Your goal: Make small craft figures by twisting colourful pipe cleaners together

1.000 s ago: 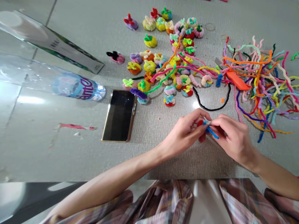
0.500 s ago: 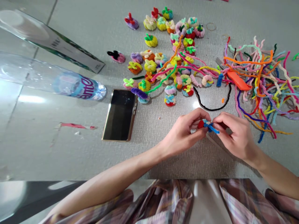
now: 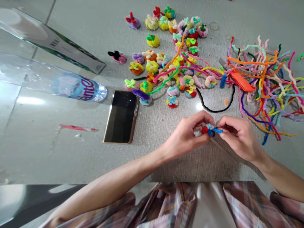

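My left hand point(image 3: 188, 134) pinches a small red pipe-cleaner ball point(image 3: 204, 129) just above the grey table point(image 3: 166, 158). My right hand point(image 3: 237, 136) is closed on the end of a blue pipe cleaner point(image 3: 215, 130) that wraps onto the ball's top. Both hands meet at the front right of the table. Just beyond them lie a black pipe cleaner point(image 3: 215, 109) and a spread of finished little pipe-cleaner fruits point(image 3: 166, 60).
A tangle of loose coloured pipe cleaners point(image 3: 268, 82) and an orange comb point(image 3: 241, 81) lie at the right. A dark phone point(image 3: 121, 116) lies left of my hands. A clear water bottle point(image 3: 59, 84) and a long box point(image 3: 54, 42) lie at the far left.
The blue pipe cleaner's free end has shortened and swung from pointing down-right to nearly level as my right hand drew it round the red ball. My hands have stayed in place.
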### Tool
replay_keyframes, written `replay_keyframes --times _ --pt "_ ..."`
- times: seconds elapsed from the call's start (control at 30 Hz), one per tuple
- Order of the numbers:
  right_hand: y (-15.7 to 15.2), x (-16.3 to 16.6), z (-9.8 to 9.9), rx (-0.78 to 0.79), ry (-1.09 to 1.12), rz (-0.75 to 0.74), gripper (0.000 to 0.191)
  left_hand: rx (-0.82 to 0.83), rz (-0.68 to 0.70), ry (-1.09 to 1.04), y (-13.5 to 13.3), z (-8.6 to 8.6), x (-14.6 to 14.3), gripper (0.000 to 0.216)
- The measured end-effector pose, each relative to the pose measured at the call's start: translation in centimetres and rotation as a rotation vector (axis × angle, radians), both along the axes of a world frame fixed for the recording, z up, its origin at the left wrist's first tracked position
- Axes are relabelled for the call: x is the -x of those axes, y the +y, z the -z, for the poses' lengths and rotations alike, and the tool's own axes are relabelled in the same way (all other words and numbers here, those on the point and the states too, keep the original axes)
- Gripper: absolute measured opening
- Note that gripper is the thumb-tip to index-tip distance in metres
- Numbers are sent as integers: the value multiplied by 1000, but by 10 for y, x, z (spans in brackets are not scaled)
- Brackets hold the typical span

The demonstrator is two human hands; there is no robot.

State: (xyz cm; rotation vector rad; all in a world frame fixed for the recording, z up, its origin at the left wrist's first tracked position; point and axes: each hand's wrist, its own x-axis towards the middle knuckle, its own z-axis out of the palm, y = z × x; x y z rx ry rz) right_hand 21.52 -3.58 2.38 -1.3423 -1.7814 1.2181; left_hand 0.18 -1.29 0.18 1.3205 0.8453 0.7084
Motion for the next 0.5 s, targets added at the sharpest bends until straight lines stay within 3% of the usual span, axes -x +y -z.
replay_keyframes --times 0.13,0.27,0.33,0.5 --pt "2 -1 6 405 234 78 20 -55 -13 79 -1 3 1 23" --pt "4 -2 9 516 318 70 20 -36 -11 108 0 2 1 20" --pt "3 -1 7 400 219 44 20 -24 -18 118 0 0 1 18" --pt "-4 6 3 -268 -160 29 5 -23 -32 136 1 -1 0 20"
